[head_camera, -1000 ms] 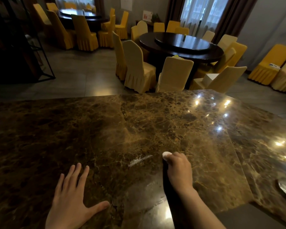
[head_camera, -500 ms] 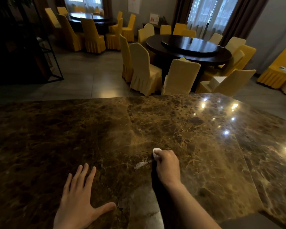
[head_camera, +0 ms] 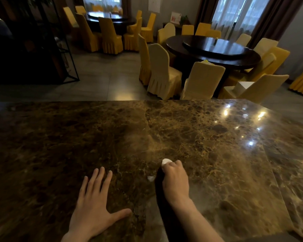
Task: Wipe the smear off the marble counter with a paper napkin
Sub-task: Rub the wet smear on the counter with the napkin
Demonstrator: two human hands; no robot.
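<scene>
On the marble counter (head_camera: 217, 154), the right hand (head_camera: 176, 180) pinched a paper napkin (head_camera: 166, 161), covering the smear (head_camera: 151, 178); the left hand (head_camera: 93, 205) lay flat. Its fingers were spread.

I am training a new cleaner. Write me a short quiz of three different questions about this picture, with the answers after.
1. True or false: the left hand lies flat and open on the marble counter.
2. Which hand holds the paper napkin? A) left B) right C) both
3. Fill in: a white bit of the smear shows just to the ____ of the right hand.

Key: 1 true; 2 B; 3 left
</scene>
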